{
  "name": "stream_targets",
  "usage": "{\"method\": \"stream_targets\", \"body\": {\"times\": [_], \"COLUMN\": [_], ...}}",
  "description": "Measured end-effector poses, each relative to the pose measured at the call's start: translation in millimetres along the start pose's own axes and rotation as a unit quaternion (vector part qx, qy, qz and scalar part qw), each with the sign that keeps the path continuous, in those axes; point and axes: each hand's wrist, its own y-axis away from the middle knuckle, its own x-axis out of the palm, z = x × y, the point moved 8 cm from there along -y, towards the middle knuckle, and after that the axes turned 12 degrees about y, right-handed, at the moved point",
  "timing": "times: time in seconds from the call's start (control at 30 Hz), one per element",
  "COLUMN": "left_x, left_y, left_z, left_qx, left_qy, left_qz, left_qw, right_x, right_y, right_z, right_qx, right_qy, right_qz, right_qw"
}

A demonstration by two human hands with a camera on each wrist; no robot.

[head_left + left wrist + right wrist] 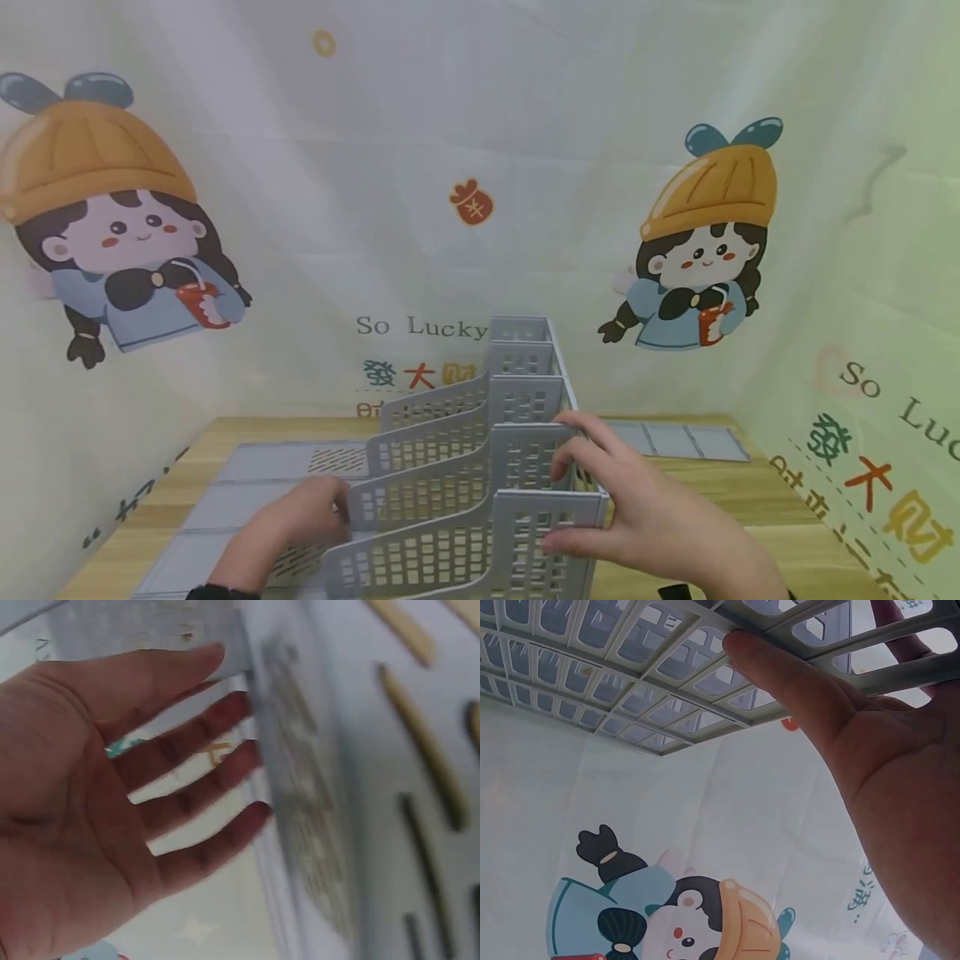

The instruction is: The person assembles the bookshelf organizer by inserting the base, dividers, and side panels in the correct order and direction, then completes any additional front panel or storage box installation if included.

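Note:
A grey plastic file organizer point(427, 475) with several perforated, curved dividers stands on the wooden table. At its near right corner, my right hand point(637, 500) grips the front upright panel, thumb on the near face and fingers behind it. In the right wrist view, the thumb point(780, 671) lies along the organizer's lattice point(637, 667). On the other side, my left hand point(300, 517) is at the outer ends of the dividers. The left wrist view shows that hand point(112, 780) with fingers spread and extended, fingertips right at the edge of a blurred grey panel point(300, 780).
A slotted grey flat panel point(202, 504) lies on the table left of the dividers, and another grey sectioned strip point(675, 440) lies behind at right. Wood-grain tabletop point(697, 483) shows at the right. A printed cloth point(480, 125) with cartoon figures hangs around the back and sides.

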Motion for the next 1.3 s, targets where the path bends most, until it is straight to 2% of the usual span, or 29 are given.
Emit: {"method": "stream_targets", "body": {"times": [0.17, 0.3, 0.43, 0.57, 0.77, 1.03, 1.17, 1.3], "left_x": [4.7, 0.9, -3.1, -4.6, -2.0, 0.3, -0.4, -4.1], "left_y": [-0.4, 0.2, 0.1, -0.2, 0.1, -0.8, -0.8, 0.2], "left_z": [3.1, 0.7, -2.5, -3.3, -2.2, -6.3, -7.6, -5.7], "left_qx": [-0.007, -0.014, -0.009, -0.007, -0.022, -0.022, -0.024, -0.021], "left_qy": [-0.032, -0.063, -0.074, -0.072, -0.054, -0.068, -0.078, -0.066], "left_qz": [-0.028, -0.045, -0.052, -0.053, -0.047, -0.076, -0.075, -0.078], "left_qw": [0.9991, 0.9969, 0.9959, 0.9959, 0.9972, 0.9945, 0.9938, 0.9945], "right_x": [2.0, 1.3, 0.5, 0.0, -0.6, 0.7, 0.2, -0.2], "right_y": [-0.5, -1.0, -0.2, -0.2, -1.3, -2.0, -2.0, -1.6], "right_z": [-2.9, -0.6, 0.4, 0.7, 0.9, 0.6, 0.7, 0.8], "right_qx": [0.003, -0.008, -0.009, -0.007, -0.008, -0.001, 0.001, 0.003], "right_qy": [-0.018, -0.013, -0.013, -0.017, -0.014, -0.021, -0.020, -0.019], "right_qz": [0.004, -0.006, -0.010, -0.009, -0.014, -0.007, -0.007, -0.004], "right_qw": [1.000, 1.000, 1.000, 1.000, 1.000, 1.000, 1.000, 1.000]}}
